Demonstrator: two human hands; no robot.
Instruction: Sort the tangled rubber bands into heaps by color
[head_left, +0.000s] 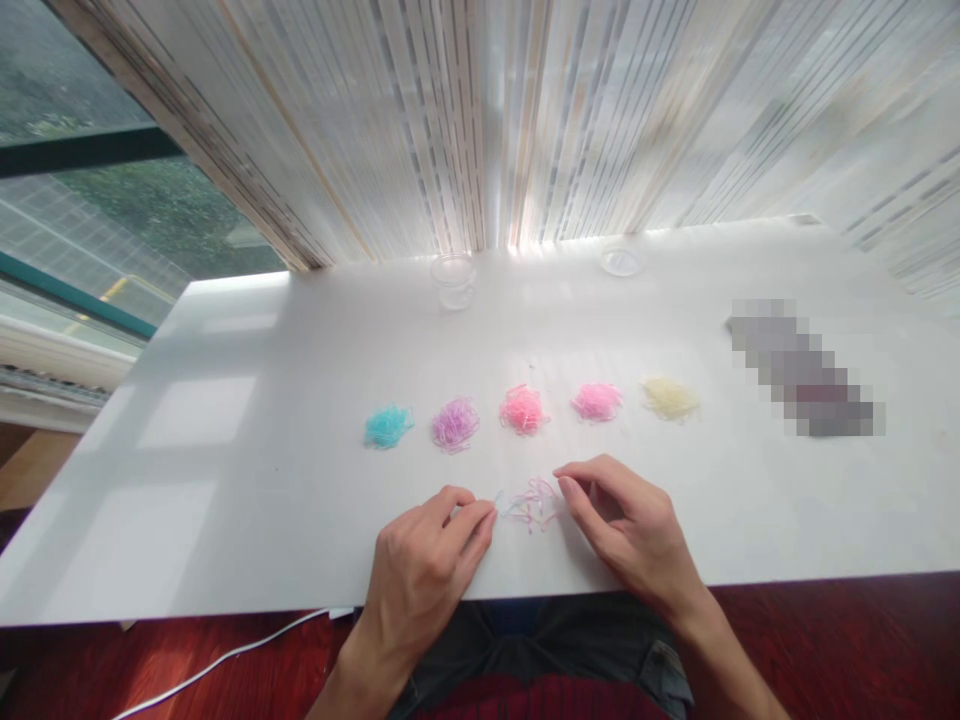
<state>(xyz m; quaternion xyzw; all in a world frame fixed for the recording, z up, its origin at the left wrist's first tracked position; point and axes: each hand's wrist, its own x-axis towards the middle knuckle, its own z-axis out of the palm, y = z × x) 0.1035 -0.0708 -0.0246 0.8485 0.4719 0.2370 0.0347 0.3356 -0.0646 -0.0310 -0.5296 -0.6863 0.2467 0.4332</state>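
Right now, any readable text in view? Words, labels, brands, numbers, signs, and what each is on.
None readable.
Pixelated object, right side of the table: blurred out, can't tell whether it carries text.
Clear cup and round clear piece: no marking that I can make out.
Row of colored piles and striped curtain: no lettering visible.

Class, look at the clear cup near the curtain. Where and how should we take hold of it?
I'd pinch the side wall of the clear cup just below its rim, fingers coming from the near side. It looks upright, wider at the top, and the curtain hangs close behind, so the front seems easier to reach.
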